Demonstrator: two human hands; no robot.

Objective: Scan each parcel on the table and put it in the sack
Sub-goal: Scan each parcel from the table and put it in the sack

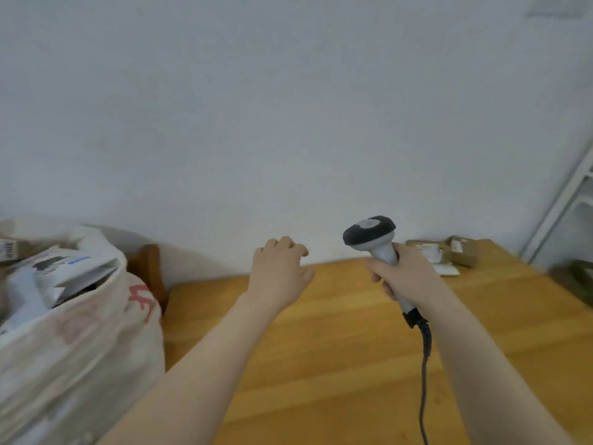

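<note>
My right hand (402, 274) grips the handle of a grey and black barcode scanner (372, 236), held upright above the wooden table (321, 348), its dark cable hanging down. My left hand (280, 268) hovers over the table's far left part with loosely curled fingers and holds nothing. A large white sack (80, 342) with red print stands left of the table, filled with several white and brown parcels (61, 271). At the table's far right corner lie a few brown cardboard parcels (462, 252) with white labels, beyond my right hand.
A plain white wall rises behind the table. A wooden chair back (149, 268) shows between sack and table. A white metal rack (571, 200) stands at the right edge, with a dark blurred object (574, 277) below it.
</note>
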